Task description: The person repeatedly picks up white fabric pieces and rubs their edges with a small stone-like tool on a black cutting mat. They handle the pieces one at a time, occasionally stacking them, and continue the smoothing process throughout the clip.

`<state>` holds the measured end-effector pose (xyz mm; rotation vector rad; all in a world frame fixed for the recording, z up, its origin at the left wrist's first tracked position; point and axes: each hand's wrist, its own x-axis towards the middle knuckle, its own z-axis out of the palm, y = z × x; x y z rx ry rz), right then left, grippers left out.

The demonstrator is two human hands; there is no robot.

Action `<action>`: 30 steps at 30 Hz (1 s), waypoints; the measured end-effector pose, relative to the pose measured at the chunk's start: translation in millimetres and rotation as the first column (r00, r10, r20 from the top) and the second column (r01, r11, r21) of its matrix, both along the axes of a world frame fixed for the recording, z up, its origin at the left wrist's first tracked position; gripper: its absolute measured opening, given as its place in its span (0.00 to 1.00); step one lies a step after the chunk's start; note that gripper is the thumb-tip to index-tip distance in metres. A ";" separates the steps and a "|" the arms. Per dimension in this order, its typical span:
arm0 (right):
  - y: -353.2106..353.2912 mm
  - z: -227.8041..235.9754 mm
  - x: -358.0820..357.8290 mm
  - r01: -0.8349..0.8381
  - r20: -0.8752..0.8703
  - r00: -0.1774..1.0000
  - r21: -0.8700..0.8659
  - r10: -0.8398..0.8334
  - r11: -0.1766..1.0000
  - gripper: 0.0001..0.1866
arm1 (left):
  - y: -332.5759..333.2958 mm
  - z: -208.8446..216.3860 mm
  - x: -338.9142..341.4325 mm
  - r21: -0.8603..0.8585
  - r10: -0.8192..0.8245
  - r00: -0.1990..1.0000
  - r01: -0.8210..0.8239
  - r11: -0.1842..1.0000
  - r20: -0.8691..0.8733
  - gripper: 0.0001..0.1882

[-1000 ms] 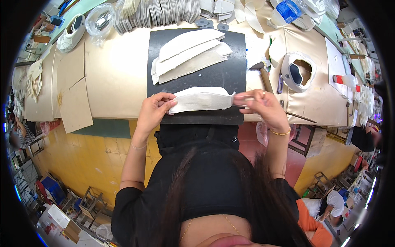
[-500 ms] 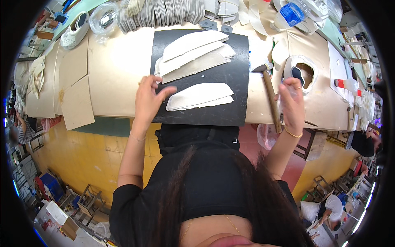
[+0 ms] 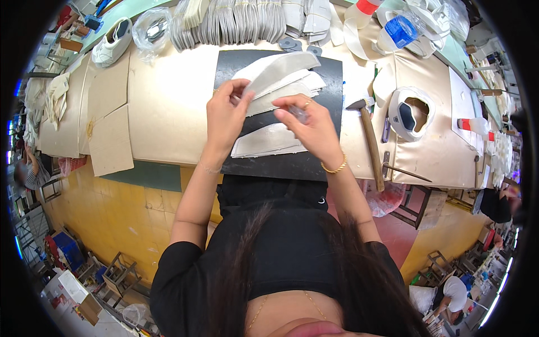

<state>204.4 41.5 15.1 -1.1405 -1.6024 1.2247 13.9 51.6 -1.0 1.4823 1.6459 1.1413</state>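
Note:
My left hand [image 3: 227, 112] pinches the near left end of a pale curved flat piece [image 3: 283, 67], whose edge bends upward. That piece tops an upper stack of similar half-moon pieces [image 3: 295, 90] on the black mat [image 3: 331, 135]. My right hand [image 3: 313, 126] hovers just over a lower stack of such pieces [image 3: 258, 144]. Its fingers are curled around a small greyish, see-through thing that I cannot make out. Part of the lower stack is hidden behind the right hand.
Right of the mat lie a hammer [image 3: 369, 140], a thin pointed tool [image 3: 410, 173] and a white shoe upper [image 3: 412, 115]. Bundled grey pieces [image 3: 230, 25] line the back. A blue-labelled bottle [image 3: 398, 33] is at back right; cardboard sheets [image 3: 109, 135] are at left.
My left hand has moved up and right, closing on the top piece of the upper stack. My right hand has come left from beside the shoe to over the mat.

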 end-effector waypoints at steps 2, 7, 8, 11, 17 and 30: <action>1.3 -3.5 -12.7 0.052 0.022 0.998 -0.011 -0.052 0.999 0.09 | -15.5 11.4 5.3 -0.171 -0.019 0.935 0.084 0.982 0.354 0.12; 0.9 1.4 -20.5 0.062 0.088 0.995 -0.131 -0.051 0.989 0.10 | -40.7 16.0 14.5 -0.053 -0.064 0.933 0.088 0.995 0.354 0.12; -0.2 0.5 -21.5 0.054 0.093 0.995 -0.139 -0.041 0.989 0.10 | -42.8 15.2 14.1 -0.025 -0.072 0.954 0.083 0.996 0.292 0.12; -2.0 -0.3 -20.2 0.039 0.111 0.994 -0.154 -0.022 0.987 0.11 | -46.2 13.4 15.7 0.041 -0.097 0.983 0.091 0.995 0.153 0.13; -1.2 -7.8 -15.1 -0.033 0.017 0.999 -0.253 0.038 0.967 0.12 | -49.4 7.3 9.4 -0.030 -0.115 0.935 0.133 0.991 0.334 0.13; -3.4 3.5 -13.3 -0.096 -0.045 0.995 -0.342 0.086 0.935 0.10 | -52.3 14.1 2.9 -0.036 -0.178 0.955 0.192 0.981 0.238 0.11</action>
